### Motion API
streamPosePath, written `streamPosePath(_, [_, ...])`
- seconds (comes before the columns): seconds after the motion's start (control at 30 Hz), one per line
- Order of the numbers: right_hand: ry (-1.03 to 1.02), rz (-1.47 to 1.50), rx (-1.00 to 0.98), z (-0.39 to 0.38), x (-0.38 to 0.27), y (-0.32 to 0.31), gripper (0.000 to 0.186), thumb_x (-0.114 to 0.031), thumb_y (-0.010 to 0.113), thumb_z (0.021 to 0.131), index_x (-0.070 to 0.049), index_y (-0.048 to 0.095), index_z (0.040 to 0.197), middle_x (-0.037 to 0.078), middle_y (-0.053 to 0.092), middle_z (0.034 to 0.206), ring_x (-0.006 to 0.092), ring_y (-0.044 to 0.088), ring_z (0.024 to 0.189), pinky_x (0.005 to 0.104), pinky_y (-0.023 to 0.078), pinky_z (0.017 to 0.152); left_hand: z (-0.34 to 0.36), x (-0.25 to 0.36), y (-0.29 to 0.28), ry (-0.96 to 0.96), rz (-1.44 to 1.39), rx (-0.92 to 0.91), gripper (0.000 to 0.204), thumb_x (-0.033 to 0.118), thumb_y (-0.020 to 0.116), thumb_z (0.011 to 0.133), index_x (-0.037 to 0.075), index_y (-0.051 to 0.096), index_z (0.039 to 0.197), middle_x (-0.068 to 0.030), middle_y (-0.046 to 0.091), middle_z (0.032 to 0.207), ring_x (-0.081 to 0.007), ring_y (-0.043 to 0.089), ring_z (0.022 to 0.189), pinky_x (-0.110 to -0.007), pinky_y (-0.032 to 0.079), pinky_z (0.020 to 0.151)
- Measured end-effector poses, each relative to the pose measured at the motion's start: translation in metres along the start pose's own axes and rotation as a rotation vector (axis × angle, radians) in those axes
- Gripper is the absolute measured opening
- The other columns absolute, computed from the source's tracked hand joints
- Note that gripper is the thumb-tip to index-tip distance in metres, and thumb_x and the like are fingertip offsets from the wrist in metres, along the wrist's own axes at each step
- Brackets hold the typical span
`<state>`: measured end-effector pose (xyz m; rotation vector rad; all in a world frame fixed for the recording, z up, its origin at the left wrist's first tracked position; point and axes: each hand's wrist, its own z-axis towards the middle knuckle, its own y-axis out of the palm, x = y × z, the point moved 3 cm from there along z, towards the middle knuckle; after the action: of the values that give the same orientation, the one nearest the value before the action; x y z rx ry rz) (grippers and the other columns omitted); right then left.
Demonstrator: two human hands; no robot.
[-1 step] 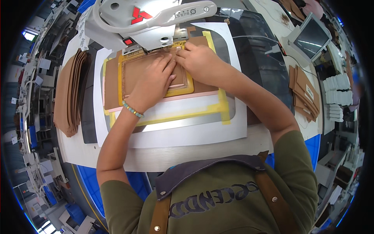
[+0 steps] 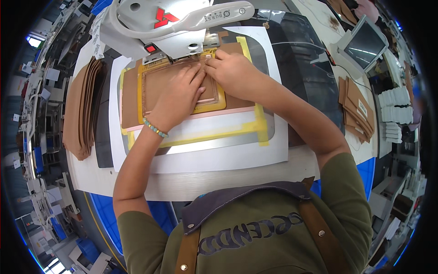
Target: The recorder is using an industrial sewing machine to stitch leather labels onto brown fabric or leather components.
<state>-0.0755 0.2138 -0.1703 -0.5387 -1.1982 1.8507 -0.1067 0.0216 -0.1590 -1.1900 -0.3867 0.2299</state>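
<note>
brown stack [image 2: 81, 114], monitor [image 2: 365, 44] (tilted), white rolls [image 2: 396, 98]

Your brown leather piece [image 2: 157, 84] lies flat inside the yellow frame template [image 2: 218, 104], directly below the sewing machine head [image 2: 173, 23], its far edge under it.

Sewing machine head [image 2: 173, 23] perhaps blocking beyond

1. The leather piece [image 2: 159, 82] is brown, set in a yellow frame [image 2: 214, 104]
2. The sewing machine [image 2: 169, 20] is white with a red mark and a red button
3. The bracelet [image 2: 154, 129] has turquoise and pale beads
4. The stack of cut pieces [image 2: 81, 109] is tan
5. The shirt [image 2: 269, 233] is olive green with dark lettering, crossed by brown straps
6. The table [image 2: 191, 182] is off-white
</note>
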Motion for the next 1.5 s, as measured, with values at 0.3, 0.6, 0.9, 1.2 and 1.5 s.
streamPosePath(0.3, [0.028,0.166,-0.09,-0.015,0.003,-0.029,0.034,-0.008,0.068,0.09,-0.004,0.075,0.123,0.005,0.075,0.125,0.0236,0.067,0.113,0.0348,0.06,0.092,-0.016,-0.016,-0.003,-0.083,-0.03,-0.031,0.041,0.009,0.063,0.104,-0.001,0.061,0.144,-0.0177,0.06,0.151,-0.0398,0.055,0.139,-0.049,0.044,0.118])
streamPosePath(0.6, [0.111,0.29,-0.155,-0.033,0.014,-0.058,0.032,-0.008,0.068,0.093,-0.008,0.075,0.125,0.003,0.073,0.132,0.0245,0.065,0.121,0.0361,0.057,0.102,-0.064,-0.032,-0.041,-0.138,-0.195,-0.012,0.043,-0.001,0.066,0.099,0.005,0.068,0.142,-0.0118,0.062,0.155,-0.0353,0.05,0.152,-0.045,0.042,0.123])
streamPosePath(0.9, [-0.068,0.183,-0.044,0.009,-0.012,-0.012,0.037,-0.007,0.067,0.093,-0.008,0.074,0.129,0.005,0.074,0.131,0.0215,0.067,0.119,0.0361,0.055,0.098,-0.062,-0.016,-0.034,-0.032,-0.238,-0.155,0.051,0.014,0.075,0.095,0.009,0.067,0.146,-0.0102,0.053,0.164,-0.0357,0.04,0.158,-0.05,0.035,0.128])
streamPosePath(1.2, [-0.085,0.111,-0.03,0.001,-0.016,-0.009,0.04,-0.008,0.068,0.093,-0.008,0.072,0.132,0.004,0.076,0.125,0.021,0.067,0.122,0.0346,0.054,0.095,-0.054,-0.024,-0.026,0.052,-0.206,-0.198,0.054,0.033,0.077,0.097,0.014,0.069,0.146,-0.0067,0.048,0.169,-0.0351,0.036,0.16,-0.054,0.032,0.129])
streamPosePath(1.5, [0.09,0.284,-0.078,-0.024,0.008,-0.039,0.042,-0.001,0.063,0.094,-0.008,0.071,0.134,0.01,0.068,0.141,0.0299,0.062,0.131,0.0422,0.052,0.11,-0.048,-0.031,-0.028,0.072,-0.182,-0.247,0.054,0.036,0.078,0.096,0.015,0.07,0.145,-0.0055,0.05,0.168,-0.0359,0.04,0.157,-0.053,0.034,0.125])
